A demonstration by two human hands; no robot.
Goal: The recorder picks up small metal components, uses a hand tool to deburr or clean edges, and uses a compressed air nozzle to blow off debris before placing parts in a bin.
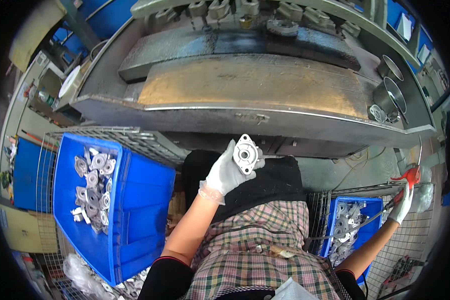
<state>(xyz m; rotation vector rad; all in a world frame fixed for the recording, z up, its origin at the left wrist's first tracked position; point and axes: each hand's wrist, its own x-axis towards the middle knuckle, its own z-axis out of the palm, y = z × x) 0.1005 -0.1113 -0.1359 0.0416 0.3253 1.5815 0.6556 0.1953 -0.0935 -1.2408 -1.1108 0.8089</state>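
My left hand [222, 175], in a white glove, is closed on a grey metal flange casting [239, 152] in front of my lap. The casting has a round centre bore and two ears with a hole in each. Off to the right, my gloved right hand [402, 206] grips a red air blow gun [410, 175] with a thin metal nozzle pointing upward. A hose [352, 229] runs left from near that hand. The casting and the blow gun are far apart.
A blue bin [142, 200] of castings [96, 187] stands tilted at left, and another blue bin [372, 207] with castings is at right, by wire mesh cages. Ahead is a metal-edged workbench [250, 82] with more castings at its back and metal cups [389, 95] at right.
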